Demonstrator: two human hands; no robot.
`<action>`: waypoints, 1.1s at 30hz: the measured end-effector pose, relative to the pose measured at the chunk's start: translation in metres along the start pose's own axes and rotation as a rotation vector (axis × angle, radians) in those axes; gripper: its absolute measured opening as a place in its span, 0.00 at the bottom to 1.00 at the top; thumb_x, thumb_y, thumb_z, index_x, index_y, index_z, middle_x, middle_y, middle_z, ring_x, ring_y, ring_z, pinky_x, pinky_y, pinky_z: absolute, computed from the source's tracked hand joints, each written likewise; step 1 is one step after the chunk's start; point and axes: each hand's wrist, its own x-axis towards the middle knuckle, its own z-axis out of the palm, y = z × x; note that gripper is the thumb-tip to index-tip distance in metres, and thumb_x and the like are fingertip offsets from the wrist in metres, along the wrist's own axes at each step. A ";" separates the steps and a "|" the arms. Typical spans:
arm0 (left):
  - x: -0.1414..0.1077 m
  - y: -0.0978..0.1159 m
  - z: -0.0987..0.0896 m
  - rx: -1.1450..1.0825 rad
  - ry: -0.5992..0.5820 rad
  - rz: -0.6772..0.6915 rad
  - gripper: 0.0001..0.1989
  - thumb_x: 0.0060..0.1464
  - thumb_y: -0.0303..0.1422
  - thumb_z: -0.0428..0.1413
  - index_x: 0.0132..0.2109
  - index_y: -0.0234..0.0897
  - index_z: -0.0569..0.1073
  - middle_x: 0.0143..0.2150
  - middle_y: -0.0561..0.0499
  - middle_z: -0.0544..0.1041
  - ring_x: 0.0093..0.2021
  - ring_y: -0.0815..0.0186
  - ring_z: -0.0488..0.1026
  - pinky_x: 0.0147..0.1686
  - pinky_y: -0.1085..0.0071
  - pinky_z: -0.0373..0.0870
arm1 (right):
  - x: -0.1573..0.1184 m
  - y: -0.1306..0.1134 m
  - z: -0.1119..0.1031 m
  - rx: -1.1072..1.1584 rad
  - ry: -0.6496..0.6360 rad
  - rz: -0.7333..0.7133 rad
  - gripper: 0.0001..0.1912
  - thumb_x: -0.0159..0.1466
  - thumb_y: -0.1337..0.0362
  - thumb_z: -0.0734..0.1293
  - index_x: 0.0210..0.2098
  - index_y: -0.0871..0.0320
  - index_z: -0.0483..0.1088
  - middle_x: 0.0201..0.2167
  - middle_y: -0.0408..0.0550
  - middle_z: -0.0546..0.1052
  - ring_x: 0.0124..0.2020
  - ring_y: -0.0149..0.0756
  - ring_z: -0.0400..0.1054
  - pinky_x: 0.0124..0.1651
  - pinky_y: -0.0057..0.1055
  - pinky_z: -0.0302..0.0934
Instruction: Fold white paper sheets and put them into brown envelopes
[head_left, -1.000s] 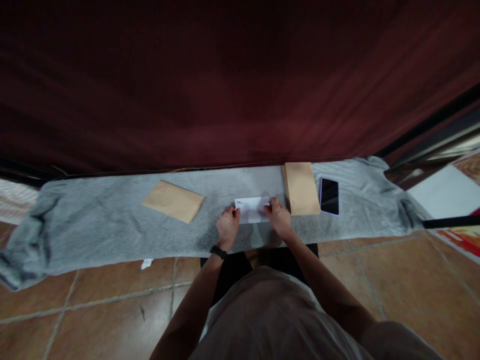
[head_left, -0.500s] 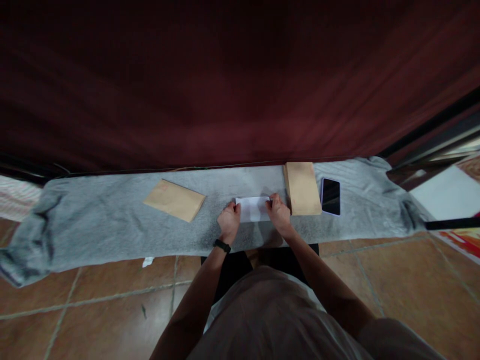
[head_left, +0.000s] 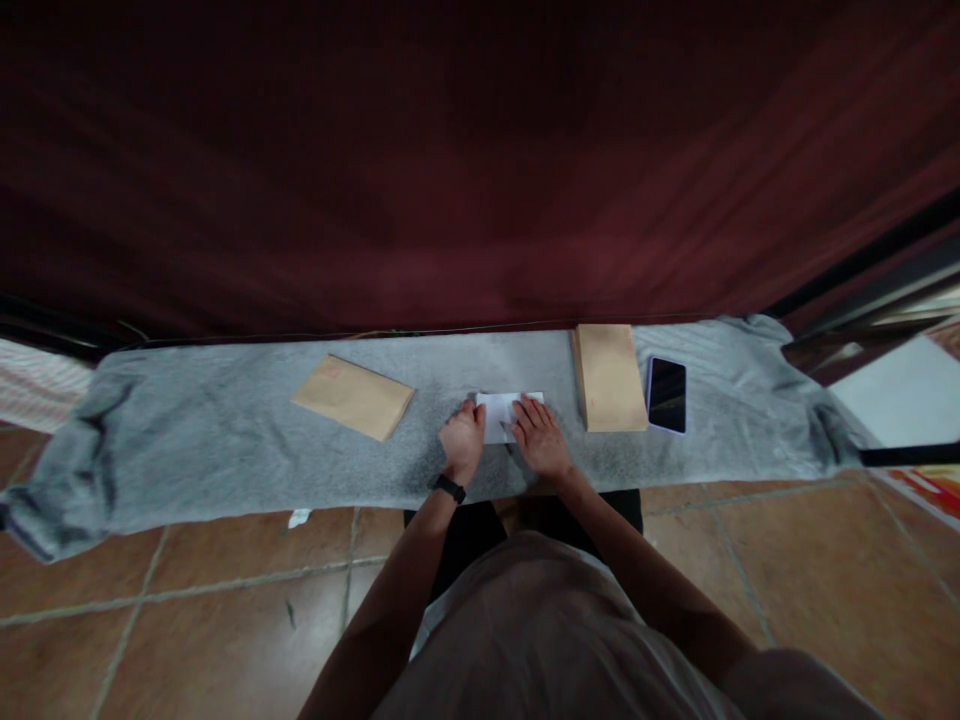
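A folded white paper (head_left: 497,420) lies on the grey cloth in front of me, its long side running left to right. My left hand (head_left: 462,437), with a dark band at the wrist, grips the paper's left edge between thumb and curled fingers. Flat on the right part of the paper rests my right hand (head_left: 540,437), its fingers spread. Right of it stands a stack of brown envelopes (head_left: 611,378). Farther left, more brown envelopes (head_left: 352,396) lie at a slant.
A phone (head_left: 667,394) with a dark screen lies right of the stack. The grey cloth (head_left: 217,430) covers a long narrow surface, backed by a dark red curtain or panel (head_left: 465,200). Tiled floor (head_left: 240,600) shows below, with a white scrap (head_left: 298,517).
My right hand has let go of the paper's right edge and moved left onto its top, fingers now spread. My left hand stays at the left edge. The view has shifted slightly.
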 end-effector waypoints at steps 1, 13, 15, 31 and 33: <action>-0.001 0.000 0.000 0.013 0.001 0.001 0.22 0.70 0.44 0.43 0.51 0.37 0.76 0.37 0.40 0.83 0.38 0.55 0.81 0.37 0.67 0.70 | -0.001 0.001 0.002 -0.014 0.005 0.014 0.25 0.74 0.59 0.57 0.68 0.60 0.62 0.71 0.58 0.60 0.71 0.48 0.52 0.70 0.50 0.48; -0.009 0.002 0.000 0.049 0.048 0.015 0.21 0.71 0.41 0.40 0.55 0.33 0.71 0.39 0.39 0.81 0.42 0.55 0.80 0.44 0.64 0.72 | -0.007 -0.001 0.011 -0.103 0.075 0.082 0.29 0.74 0.56 0.59 0.71 0.58 0.57 0.73 0.63 0.54 0.72 0.55 0.49 0.69 0.58 0.44; -0.012 0.005 0.001 0.004 0.070 0.112 0.19 0.71 0.35 0.40 0.55 0.33 0.72 0.47 0.38 0.80 0.50 0.54 0.77 0.52 0.60 0.70 | -0.006 0.000 0.012 -0.114 0.075 0.083 0.29 0.74 0.55 0.58 0.71 0.58 0.57 0.73 0.62 0.54 0.72 0.55 0.49 0.69 0.58 0.44; -0.026 0.008 0.034 -0.018 0.057 0.387 0.30 0.69 0.38 0.41 0.73 0.28 0.52 0.75 0.38 0.51 0.76 0.56 0.45 0.73 0.53 0.45 | -0.007 0.005 0.015 -0.099 0.076 0.089 0.28 0.75 0.58 0.55 0.71 0.61 0.55 0.72 0.61 0.55 0.72 0.52 0.48 0.70 0.55 0.43; -0.026 0.007 0.034 -0.003 0.074 0.373 0.31 0.69 0.39 0.42 0.73 0.28 0.52 0.75 0.38 0.51 0.76 0.55 0.45 0.73 0.52 0.45 | -0.007 0.010 0.015 -0.093 0.104 0.106 0.29 0.75 0.58 0.54 0.71 0.64 0.54 0.72 0.62 0.56 0.72 0.51 0.49 0.71 0.53 0.43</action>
